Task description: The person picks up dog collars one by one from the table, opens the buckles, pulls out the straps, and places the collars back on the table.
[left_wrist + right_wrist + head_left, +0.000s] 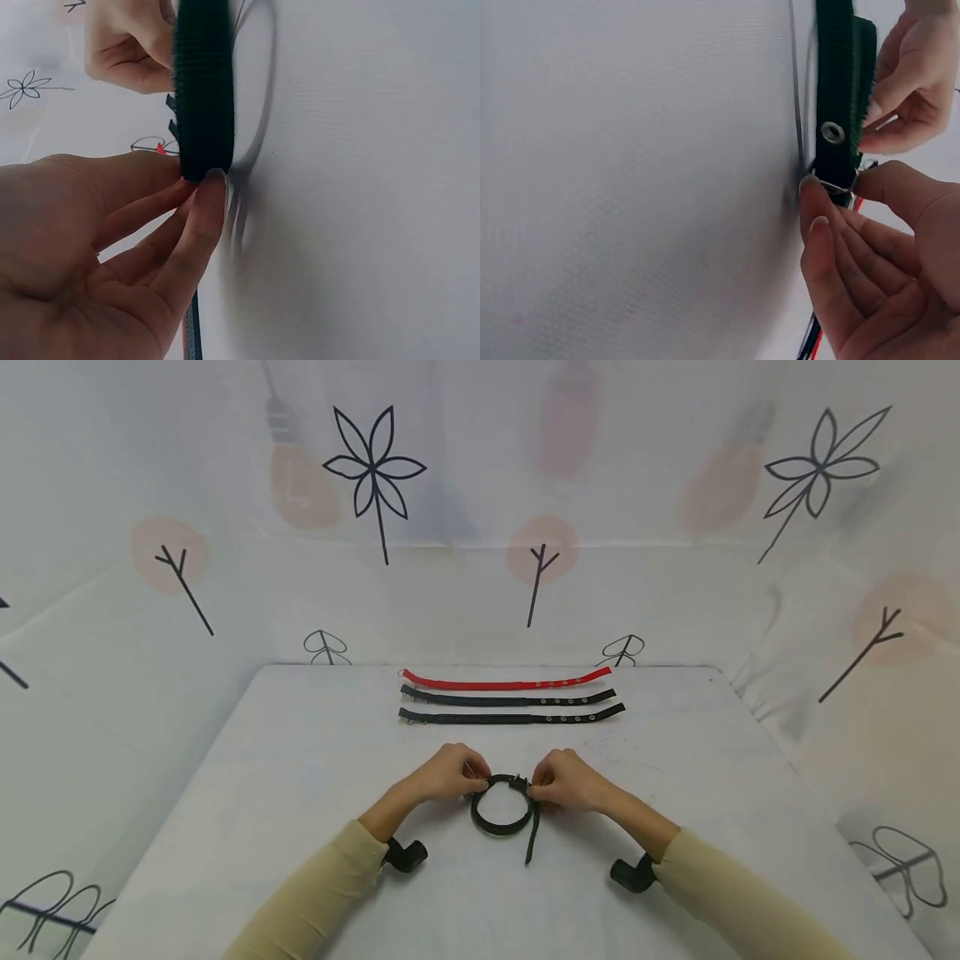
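A dark green collar point(501, 829) is bent into a ring above the white table, its loose tail hanging down at the right side. On the ring's left side, my left hand point(446, 772) pinches the band between thumb and fingertips. My right hand point(568, 781) pinches the opposite side by the buckle. Close up in the right wrist view, thumb and fingers grip a thin metal loop point(832, 186) on the strap, just below a round metal eyelet point(832, 133). The ribbed webbing point(206, 90) fills the upper middle of the left wrist view.
Beyond the hands, a red collar point(487, 686), a dark blue-grey collar point(480, 700) and a black collar point(480, 719) lie straight in parallel on the table point(300, 735). A patterned white cloth wall point(457, 602) stands behind and at both sides.
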The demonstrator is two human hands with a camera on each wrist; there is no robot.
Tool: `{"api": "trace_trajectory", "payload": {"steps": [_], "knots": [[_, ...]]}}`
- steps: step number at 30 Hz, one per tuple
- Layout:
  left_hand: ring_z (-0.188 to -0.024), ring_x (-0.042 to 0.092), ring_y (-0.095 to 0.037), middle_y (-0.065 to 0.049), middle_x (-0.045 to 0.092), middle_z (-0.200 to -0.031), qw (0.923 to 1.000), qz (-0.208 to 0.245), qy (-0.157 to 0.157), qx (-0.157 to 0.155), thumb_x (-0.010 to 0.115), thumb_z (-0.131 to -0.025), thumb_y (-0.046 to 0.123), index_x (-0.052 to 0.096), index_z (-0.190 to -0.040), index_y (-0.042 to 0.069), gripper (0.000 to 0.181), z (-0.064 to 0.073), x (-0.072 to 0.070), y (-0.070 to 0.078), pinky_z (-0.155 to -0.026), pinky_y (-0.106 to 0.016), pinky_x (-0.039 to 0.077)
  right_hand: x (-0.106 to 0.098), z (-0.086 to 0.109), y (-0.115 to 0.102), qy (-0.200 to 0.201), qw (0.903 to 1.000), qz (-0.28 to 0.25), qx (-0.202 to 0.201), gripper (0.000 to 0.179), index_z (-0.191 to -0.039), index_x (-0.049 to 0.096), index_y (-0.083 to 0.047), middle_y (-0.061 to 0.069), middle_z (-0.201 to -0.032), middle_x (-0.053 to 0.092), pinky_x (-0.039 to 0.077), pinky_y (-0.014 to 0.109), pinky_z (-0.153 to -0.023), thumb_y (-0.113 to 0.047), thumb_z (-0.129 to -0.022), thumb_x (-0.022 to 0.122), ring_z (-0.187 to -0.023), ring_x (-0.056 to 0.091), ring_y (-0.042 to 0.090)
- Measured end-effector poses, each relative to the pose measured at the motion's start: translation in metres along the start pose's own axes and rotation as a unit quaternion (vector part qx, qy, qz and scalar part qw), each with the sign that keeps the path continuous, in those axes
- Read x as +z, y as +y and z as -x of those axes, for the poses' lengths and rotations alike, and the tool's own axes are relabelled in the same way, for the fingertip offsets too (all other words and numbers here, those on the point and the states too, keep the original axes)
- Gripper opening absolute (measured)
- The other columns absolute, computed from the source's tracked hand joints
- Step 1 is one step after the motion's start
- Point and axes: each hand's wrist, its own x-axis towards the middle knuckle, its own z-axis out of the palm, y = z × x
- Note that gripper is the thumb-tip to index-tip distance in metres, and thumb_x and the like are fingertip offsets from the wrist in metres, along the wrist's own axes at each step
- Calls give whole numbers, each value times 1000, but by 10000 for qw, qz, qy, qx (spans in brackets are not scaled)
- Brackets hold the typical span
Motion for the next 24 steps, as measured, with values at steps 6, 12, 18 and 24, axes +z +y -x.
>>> {"api": "trace_trajectory", "payload": {"steps": [6,12,18,24], "knots": [[-76,65,-9,-2,74,-93,9992,-46,359,139,72,-94,8,77,-107,3,15,1,-6,4,-69,-26,54,-11,1,-9,440,9969,384,-531,8,-85,77,-2,-3,-68,68,52,26,-52,-3,-90,70,-56,61,9],[-78,72,-13,-5,76,-99,9959,811,386,44,69,-98,14,73,-117,-1,24,3,-16,10,-77,-32,57,-27,0,-23,947,9867,903,-969,8,-87,78,-2,-7,-71,69,52,25,-59,-6,-90,71,-63,60,6],[-84,72,-18,-21,73,-108,9828,1846,-83,24,66,-102,19,67,-123,-8,34,5,-22,9,-89,-48,57,-36,-1,-28,1516,9667,1364,-1548,5,-89,77,-6,-5,-77,71,54,24,-63,-4,-89,72,-69,62,4],[-87,72,-18,-28,70,-111,9820,1860,-29,328,65,-103,20,65,-122,-8,34,6,-23,7,-92,-54,54,-37,-3,-23,1774,9622,1393,-1529,5,-96,76,-9,-6,-85,71,54,27,-66,-10,-92,74,-74,61,6]]}}
